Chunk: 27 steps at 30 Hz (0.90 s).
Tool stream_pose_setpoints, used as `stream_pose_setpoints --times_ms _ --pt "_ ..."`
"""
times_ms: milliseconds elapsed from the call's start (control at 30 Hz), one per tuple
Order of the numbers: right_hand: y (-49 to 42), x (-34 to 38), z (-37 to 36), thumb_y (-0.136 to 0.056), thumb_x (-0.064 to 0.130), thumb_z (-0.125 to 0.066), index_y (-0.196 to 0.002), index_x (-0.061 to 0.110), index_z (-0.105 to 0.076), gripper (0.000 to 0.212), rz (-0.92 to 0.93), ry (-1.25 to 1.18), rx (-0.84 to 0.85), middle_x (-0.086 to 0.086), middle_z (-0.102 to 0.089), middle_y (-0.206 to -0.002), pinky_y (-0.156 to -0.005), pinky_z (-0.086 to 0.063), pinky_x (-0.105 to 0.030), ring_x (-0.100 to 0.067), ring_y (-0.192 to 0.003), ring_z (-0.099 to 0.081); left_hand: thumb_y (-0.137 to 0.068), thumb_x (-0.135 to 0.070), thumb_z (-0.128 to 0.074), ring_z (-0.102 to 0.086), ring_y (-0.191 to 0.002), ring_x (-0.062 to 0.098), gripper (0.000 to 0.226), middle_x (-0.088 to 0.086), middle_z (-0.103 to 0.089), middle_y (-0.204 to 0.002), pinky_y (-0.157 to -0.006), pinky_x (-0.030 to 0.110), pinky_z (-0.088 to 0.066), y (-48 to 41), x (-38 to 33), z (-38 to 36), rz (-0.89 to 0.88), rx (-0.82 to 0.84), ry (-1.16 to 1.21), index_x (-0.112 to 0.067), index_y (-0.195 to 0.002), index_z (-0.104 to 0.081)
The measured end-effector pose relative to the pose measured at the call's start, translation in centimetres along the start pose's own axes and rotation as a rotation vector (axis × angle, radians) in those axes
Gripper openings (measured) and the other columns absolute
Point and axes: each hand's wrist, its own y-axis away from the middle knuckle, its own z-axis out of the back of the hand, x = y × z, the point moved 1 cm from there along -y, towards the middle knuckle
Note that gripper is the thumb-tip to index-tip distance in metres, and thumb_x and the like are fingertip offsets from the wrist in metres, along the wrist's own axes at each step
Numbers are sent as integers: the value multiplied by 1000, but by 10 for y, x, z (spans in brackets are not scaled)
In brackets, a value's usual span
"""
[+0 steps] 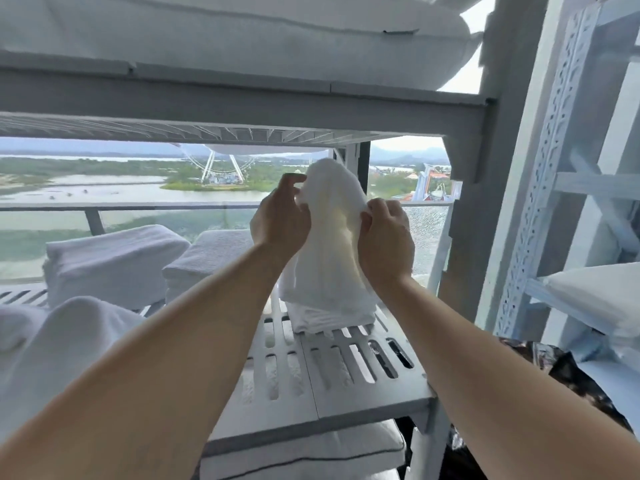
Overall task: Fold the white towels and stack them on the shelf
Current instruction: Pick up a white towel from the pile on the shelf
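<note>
Both hands hold one white towel [332, 216] up over the shelf [346, 372]: the left hand [280, 220] pinches its top edge with curled fingers [289, 181], and the right hand [384, 233] grips the edge close beside it, fingers [378, 206] closed on the cloth. The towel hangs bunched and narrow, its lower end touching a small folded pile [332, 318] at the right of the shelf. The step in hand looks like finding the corners and opening the towel out, with the fold itself not yet made. The next move probably calls for drawing the hands apart along the top edge until the cloth hangs flat, then halving it evenly so it matches the pile below. The shelf is white slatted plastic, so a loose corner could catch in a slot. Further left on it stand a middle stack [207, 261] and a left stack [110, 261] of folded towels, with a loose heap [69, 337] nearest the person. A pillow [242, 36] lies on the shelf above and another pillow [304, 452] below; a second rack [540, 202] stands at the right. Behind is a window [104, 188] onto water, trees and a big wheel [221, 164]
</note>
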Motion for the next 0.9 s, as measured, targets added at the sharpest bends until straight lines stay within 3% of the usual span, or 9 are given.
stream_pose_setpoints --times_ms 267,400,500,633,767,900 --pt "31 25 17 -102 19 -39 -100 12 -50 13 -87 -142 111 -9 -62 -98 -62 -36 -34 -32 -81 -57 -88 -21 -56 -64 -105 22 42 -12 -69 -116 -79 35 -53 44 14 55 73 72 -63 -39 -126 -58" --pt "43 43 31 -101 21 -37 -99 10 -48 15 -55 -139 106 -9 -63 -99 -64 -46 -39 -35 -77 -58 -85 -22 -56 -61 -101 17 45 -13 -68 -115 -75 31 -48 58 17 76 76 73 -67 -44 -123 -60" --pt "49 51 39 -101 21 -36 -100 12 -47 15 -72 -119 127 -8 -62 -95 -62 -39 -36 -33 -74 -57 -85 -21 -55 -57 -98 12 44 -14 -68 -118 -74 27 -40 63 18 90 76 75 -80 -45 -121 -63" --pt "61 47 45 -102 19 -32 -102 17 -46 14 -226 -62 170 -1 -55 -85 -61 -35 -34 -27 -68 -50 -92 -18 -56 -62 -114 21 36 -6 -70 -120 -83 29 -42 71 33 104 78 93 -123 -39 -118 -69" --pt "71 42 56 -100 15 -30 -94 19 -39 11 -325 -53 156 0 -52 -77 -50 -24 -27 -16 -56 -46 -96 -14 -50 -61 -118 23 37 0 -70 -123 -81 28 -39 83 50 119 85 100 -126 -37 -116 -71" --pt "83 54 58 -101 17 -28 -93 22 -36 12 -330 -44 162 0 -52 -82 -55 -30 -30 -17 -56 -44 -97 -13 -47 -61 -118 23 38 -1 -70 -125 -81 28 -39 92 56 132 73 73 -135 -35 -117 -71"
